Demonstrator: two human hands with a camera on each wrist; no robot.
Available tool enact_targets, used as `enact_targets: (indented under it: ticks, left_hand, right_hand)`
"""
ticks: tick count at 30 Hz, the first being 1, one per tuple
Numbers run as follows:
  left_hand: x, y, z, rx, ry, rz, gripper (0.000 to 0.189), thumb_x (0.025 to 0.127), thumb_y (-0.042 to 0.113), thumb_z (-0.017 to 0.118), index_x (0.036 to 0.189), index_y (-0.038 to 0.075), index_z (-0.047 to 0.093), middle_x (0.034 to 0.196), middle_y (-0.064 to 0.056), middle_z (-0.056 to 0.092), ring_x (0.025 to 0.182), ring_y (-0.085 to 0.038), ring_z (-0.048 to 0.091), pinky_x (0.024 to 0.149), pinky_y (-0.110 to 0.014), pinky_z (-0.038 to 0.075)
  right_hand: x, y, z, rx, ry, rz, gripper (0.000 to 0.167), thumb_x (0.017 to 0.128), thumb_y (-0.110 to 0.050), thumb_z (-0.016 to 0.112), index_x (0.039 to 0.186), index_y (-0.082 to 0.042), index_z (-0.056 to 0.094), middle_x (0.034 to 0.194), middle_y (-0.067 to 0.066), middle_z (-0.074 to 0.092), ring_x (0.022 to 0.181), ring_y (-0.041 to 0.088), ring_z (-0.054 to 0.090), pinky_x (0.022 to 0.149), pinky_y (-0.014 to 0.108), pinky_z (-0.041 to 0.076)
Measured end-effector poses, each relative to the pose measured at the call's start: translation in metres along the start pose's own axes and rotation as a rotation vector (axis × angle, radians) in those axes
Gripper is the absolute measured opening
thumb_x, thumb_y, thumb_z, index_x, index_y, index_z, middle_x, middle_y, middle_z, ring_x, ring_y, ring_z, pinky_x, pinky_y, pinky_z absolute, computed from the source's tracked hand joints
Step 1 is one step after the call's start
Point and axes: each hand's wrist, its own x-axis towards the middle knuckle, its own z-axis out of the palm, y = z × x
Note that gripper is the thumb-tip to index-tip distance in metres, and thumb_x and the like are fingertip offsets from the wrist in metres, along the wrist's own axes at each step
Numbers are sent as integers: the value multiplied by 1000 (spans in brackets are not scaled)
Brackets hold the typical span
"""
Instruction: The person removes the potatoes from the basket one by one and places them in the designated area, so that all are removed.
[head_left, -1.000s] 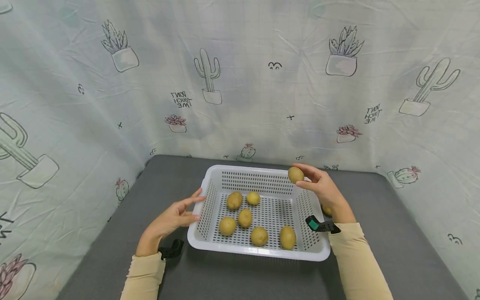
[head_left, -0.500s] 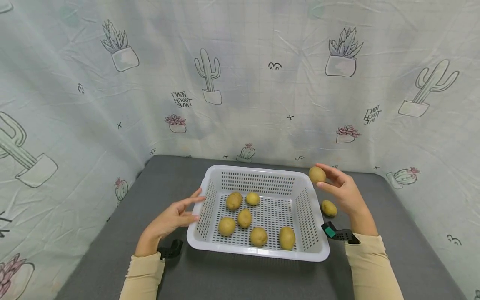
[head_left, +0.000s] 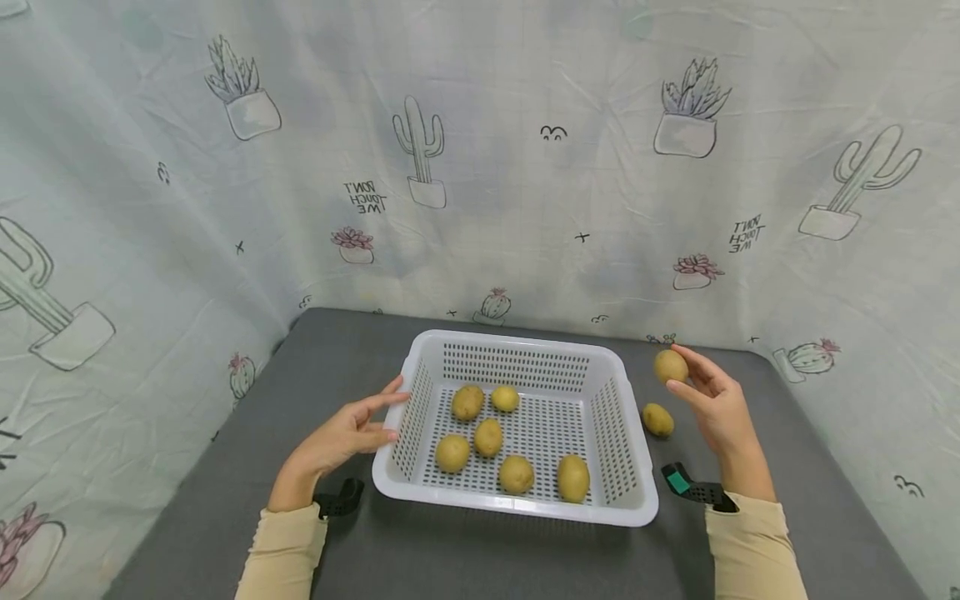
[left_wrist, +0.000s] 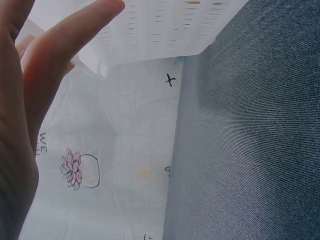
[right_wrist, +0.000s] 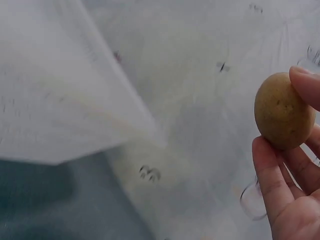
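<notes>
My right hand (head_left: pixel 726 408) pinches a potato (head_left: pixel 671 367) between thumb and fingertips, off to the right of a white perforated plastic basket (head_left: pixel 517 506). In the right wrist view the potato (right_wrist: pixel 284 111) is smooth, brown and oval, held above the table. Below that hand another potato (head_left: pixel 657 420) lies on the table, close to the basket's right side. Several potatoes, one of them (head_left: pixel 573 478) at the front right, are spread over the basket floor. With fingers fairly straight, my left hand (head_left: pixel 347 435) touches the basket's left rim; one finger (left_wrist: pixel 82 27) lies near its wall in the left wrist view.
The basket stands on a grey cloth-covered table (head_left: pixel 480 558). Behind and on both sides hangs a pale curtain (head_left: pixel 495 167) printed with cacti. Both wrists carry black straps, the right strap (head_left: pixel 697 489) with a green patch.
My right hand has carried its potato from above the basket's back right corner out to the right, beyond the rim. The potato on the table came fully into view. My left hand stays put.
</notes>
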Motion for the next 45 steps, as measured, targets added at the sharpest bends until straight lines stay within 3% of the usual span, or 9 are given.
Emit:
enact_targets:
  ticks: [22,31,39,45]
  left_hand:
    - [1,1,1,-4,5,-14,65,92,4,59,148,-4,25,160,-4,-9,119,-42,52,86,-33,52]
    - [0,2,-2,1,-8,-15,65,93,4,58,148,-4,24,160,-4,-9,118,-41,53,87,-31,51]
    - [1,3,-2,17,-7,-18,65,93,4,58,148,-2,25,161,-3,-9,116,-44,53,86,-32,52]
    - [-1,2,-1,28,24,-26,64,93,5,59,148,0,26,161,-2,-7,114,-42,56,85,-31,52]
  right_hand:
    - [-48,47,-43,-106,162,222,53,89,5,60,140,2,42,117,-15,56,104,-7,56,82,8,44]
    - [-67,74,-54,-55,253,286,57,88,6,61,141,2,41,113,-19,59,101,-8,57,80,8,45]
    - [-61,78,-60,-422,255,424,67,90,-18,66,145,4,33,111,-30,46,97,-19,46,79,2,38]
    - [-54,79,-59,-614,209,442,65,92,-21,64,144,5,34,124,-7,48,93,-23,41,77,1,37]
